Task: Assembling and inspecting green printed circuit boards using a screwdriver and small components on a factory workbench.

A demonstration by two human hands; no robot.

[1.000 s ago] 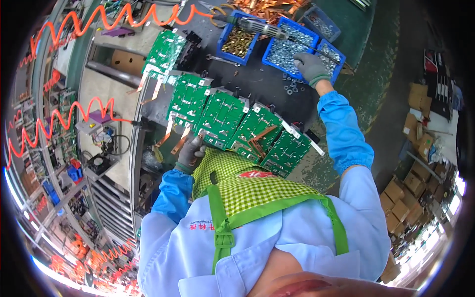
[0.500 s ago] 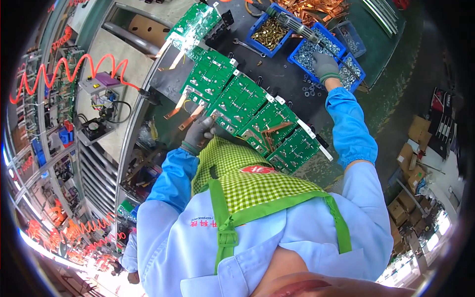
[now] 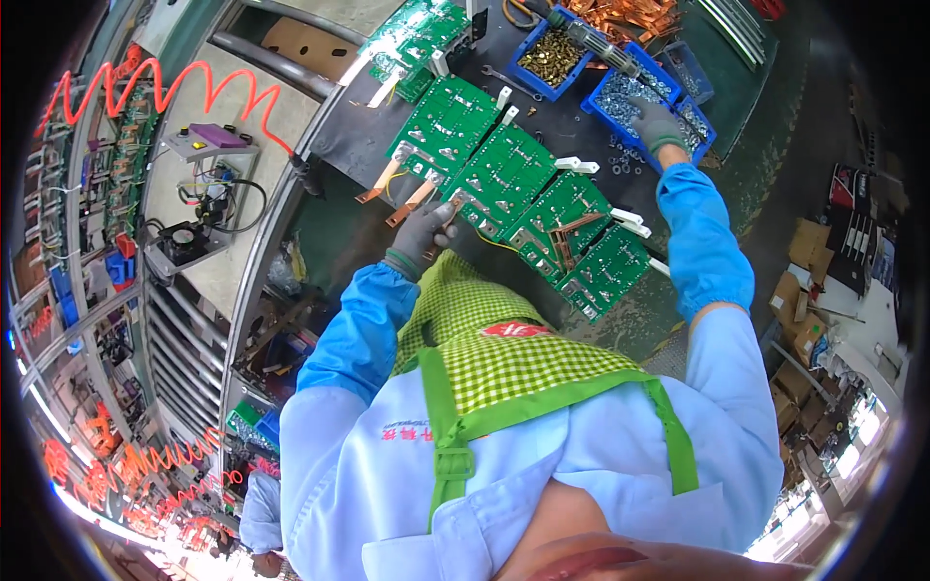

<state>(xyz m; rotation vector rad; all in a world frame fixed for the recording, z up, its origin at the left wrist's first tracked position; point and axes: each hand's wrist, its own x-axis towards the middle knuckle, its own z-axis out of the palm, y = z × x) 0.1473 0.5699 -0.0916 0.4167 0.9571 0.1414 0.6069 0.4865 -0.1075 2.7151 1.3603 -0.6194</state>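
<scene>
My left hand, in a grey glove, is closed on a copper strip at the near edge of a green circuit board. The strip's upper end lies by the board's silver terminals. My right hand, gloved too, reaches into a blue bin of small silver washers or nuts. Its fingers are bent together among the pieces, their tips hidden. More green circuit boards stand in a slanting row. Two copper strips stick out from the board left of my left hand.
A blue bin of brass-coloured fasteners stands left of the silver ones. A power screwdriver lies across the bins. An open-end wrench and loose washers lie on the dark table. Copper strips are heaped behind. An orange coiled hose hangs left.
The view has shifted, so boards and bins appear farther right, the boards also higher. My left hand stays on the copper strip at the board's edge; my right hand stays in the bin.
</scene>
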